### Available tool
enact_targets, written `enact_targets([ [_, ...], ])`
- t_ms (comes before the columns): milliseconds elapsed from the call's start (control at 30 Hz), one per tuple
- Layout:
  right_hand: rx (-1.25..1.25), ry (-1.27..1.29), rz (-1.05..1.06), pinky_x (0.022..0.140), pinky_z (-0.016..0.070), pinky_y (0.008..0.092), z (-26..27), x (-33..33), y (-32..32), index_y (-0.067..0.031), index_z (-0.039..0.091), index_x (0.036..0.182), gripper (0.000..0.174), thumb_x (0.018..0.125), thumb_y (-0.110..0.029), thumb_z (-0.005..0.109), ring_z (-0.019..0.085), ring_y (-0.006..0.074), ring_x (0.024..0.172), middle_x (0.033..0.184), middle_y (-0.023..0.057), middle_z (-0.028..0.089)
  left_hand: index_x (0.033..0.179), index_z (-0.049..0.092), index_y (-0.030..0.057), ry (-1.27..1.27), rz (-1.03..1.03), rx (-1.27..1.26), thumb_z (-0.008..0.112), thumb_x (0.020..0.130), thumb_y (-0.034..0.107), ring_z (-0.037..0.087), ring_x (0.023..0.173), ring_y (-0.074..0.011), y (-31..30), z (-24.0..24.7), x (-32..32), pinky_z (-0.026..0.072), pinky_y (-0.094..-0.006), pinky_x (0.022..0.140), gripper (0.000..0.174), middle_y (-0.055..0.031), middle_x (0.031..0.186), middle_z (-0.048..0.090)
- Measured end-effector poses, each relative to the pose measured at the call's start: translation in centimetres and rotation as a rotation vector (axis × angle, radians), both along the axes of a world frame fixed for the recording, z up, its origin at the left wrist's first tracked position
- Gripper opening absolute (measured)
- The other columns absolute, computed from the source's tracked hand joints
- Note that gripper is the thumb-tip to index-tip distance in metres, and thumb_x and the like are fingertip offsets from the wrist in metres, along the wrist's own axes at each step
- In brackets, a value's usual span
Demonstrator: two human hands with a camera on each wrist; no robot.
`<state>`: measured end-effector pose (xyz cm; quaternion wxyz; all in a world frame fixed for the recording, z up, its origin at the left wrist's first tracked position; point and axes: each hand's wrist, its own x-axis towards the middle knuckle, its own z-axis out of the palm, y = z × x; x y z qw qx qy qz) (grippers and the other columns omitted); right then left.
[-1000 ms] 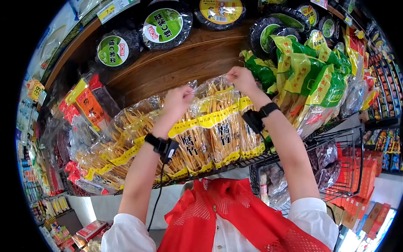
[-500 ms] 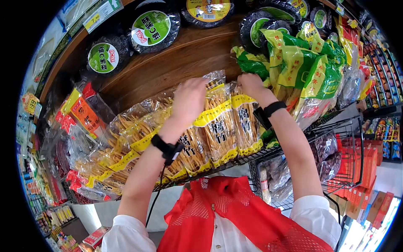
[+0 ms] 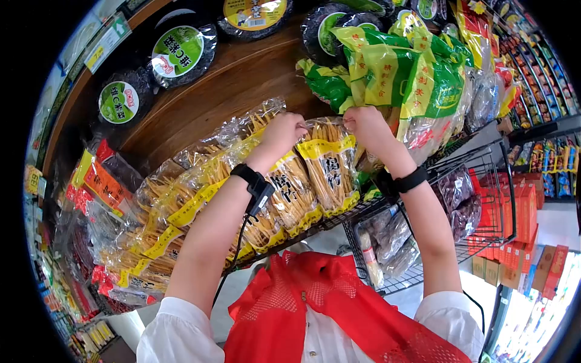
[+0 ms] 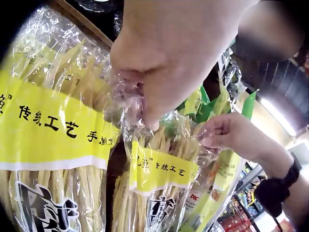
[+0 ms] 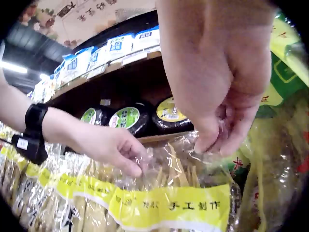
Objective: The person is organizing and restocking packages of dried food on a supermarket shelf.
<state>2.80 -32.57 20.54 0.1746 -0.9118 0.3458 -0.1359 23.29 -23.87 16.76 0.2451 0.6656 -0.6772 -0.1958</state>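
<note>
Both hands pinch the clear top of one bag of dried sticks [image 3: 328, 163] with a yellow band, at the right end of a row of like bags [image 3: 200, 199]. The left hand [image 3: 281, 136] grips its left top corner; the right hand [image 3: 367, 124] holds the right top corner. In the left wrist view the left hand [image 4: 169, 53] has crumpled film between thumb and fingers, and the bag [image 4: 164, 169] stands upright below. In the right wrist view the right hand [image 5: 219, 82] pinches film above the yellow band [image 5: 178, 205], with the left hand [image 5: 108, 147] across from it.
Green and yellow bags [image 3: 399, 78] stand close by the right hand. Round dark packs [image 3: 181, 54] lie on the wooden shelf [image 3: 224, 85] behind. A red and yellow packet [image 3: 106, 184] is at the left. A wire basket [image 3: 399, 269] with dark packs hangs below right.
The view has shifted to the right. The left hand has moved from a neighbouring bag to the end bag's top, and both hands now hold that bag's corners.
</note>
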Motion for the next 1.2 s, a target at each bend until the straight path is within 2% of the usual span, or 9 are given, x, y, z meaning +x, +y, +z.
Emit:
enact_targets([
  [200,-0.299,0.188,-0.155,0.060,0.0506,0.0396,-0.8,0.9,0.4,-0.0007,0.057,0.076,0.006,0.071,-0.002,0.053,0.062,0.0327,0.067,0.068,0.0176,0.061,0.078,0.063,0.0047,-0.052,0.172,0.024,0.062,0.075,0.013,0.060,0.076,-0.0319,-1.2,-1.5,0.2,0.0477,-0.0400,0.068,0.009,-0.0153,0.079,0.063],
  [367,-0.563,0.081,-0.213,0.060,0.0503,0.0347,-1.1,0.4,1.9,-0.0046,0.055,0.090,0.019,0.072,-0.003,0.051,0.058,0.0247,0.075,0.082,0.0109,0.058,0.100,0.058,0.0025,-0.147,0.248,0.097,0.064,0.076,0.027,0.061,0.078,-0.0309,1.7,0.7,1.7,0.0485,-0.0394,0.071,0.036,-0.0169,0.088,0.062],
  [500,-0.623,0.089,0.211,0.095,0.0361,0.0407,-3.4,2.0,4.6,-0.0081,0.043,0.122,0.046,0.076,-0.008,0.051,0.044,0.0286,0.110,0.121,0.0141,0.044,0.106,0.056,0.0015,-0.277,0.181,0.132,0.066,0.074,0.030,0.061,0.083,-0.0300,4.9,1.4,3.2,0.0479,-0.0387,0.075,0.045,-0.0188,0.093,0.062],
  [700,-0.239,0.231,0.136,0.104,0.0239,0.0429,-10.3,3.6,3.8,-0.0091,0.029,0.133,0.054,0.084,-0.015,0.050,0.022,0.0322,0.129,0.142,0.0153,0.017,0.110,0.055,0.0076,-0.080,0.110,0.123,0.063,0.077,0.019,0.058,0.093,-0.0296,5.7,1.9,2.2,0.0468,-0.0374,0.080,0.037,-0.0133,0.101,0.061],
  [767,-0.099,0.222,0.108,0.104,0.0243,0.0418,-9.6,4.4,3.8,-0.0072,0.029,0.133,0.054,0.083,-0.012,0.051,0.021,0.0345,0.129,0.142,0.0172,0.017,0.117,0.051,0.0078,-0.134,0.062,-0.266,0.059,0.078,0.017,0.051,0.107,-0.0279,5.7,0.3,2.6,0.0415,-0.0366,0.088,0.041,-0.0111,0.114,0.055],
  [867,-0.155,-0.347,-0.094,0.104,0.0238,0.0424,-7.7,4.7,6.2,-0.0042,0.028,0.132,0.060,0.079,-0.010,0.056,0.019,0.0362,0.130,0.141,0.0207,0.017,0.123,0.045,0.0094,-0.424,0.060,-0.250,0.057,0.079,0.021,0.037,0.121,-0.0261,7.5,1.4,1.9,0.0297,-0.0390,0.101,0.047,-0.0087,0.129,0.043],
  [933,-0.215,-0.202,0.052,0.105,0.0225,0.0440,-7.0,5.3,9.3,-0.0060,0.027,0.133,0.062,0.079,-0.015,0.057,0.020,0.0363,0.129,0.141,0.0189,0.018,0.130,0.037,0.0096,-0.702,-0.076,-0.236,0.057,0.080,0.032,0.024,0.130,-0.0242,9.5,1.2,1.5,0.0182,-0.0406,0.107,0.058,-0.0071,0.138,0.030],
  [1033,-0.092,0.066,0.303,0.105,0.0185,0.0482,-9.2,6.4,11.6,-0.0080,0.023,0.136,0.071,0.079,-0.028,0.060,0.017,0.0359,0.130,0.144,0.0161,0.011,0.134,0.032,0.0097,-0.646,-0.087,-0.049,0.057,0.079,0.036,0.021,0.132,-0.0236,12.7,-2.6,3.1,0.0159,-0.0399,0.108,0.066,-0.0070,0.142,0.024],
  [1200,-0.153,0.040,0.015,0.106,0.0171,0.0483,-8.8,7.7,14.8,-0.0096,0.022,0.137,0.073,0.078,-0.032,0.060,0.013,0.0371,0.131,0.144,0.0160,0.010,0.136,0.026,0.0083,-0.742,-0.068,-0.001,0.056,0.079,0.040,0.017,0.133,-0.0240,15.8,-2.3,4.0,0.0134,-0.0422,0.108,0.072,-0.0072,0.143,0.022],
])
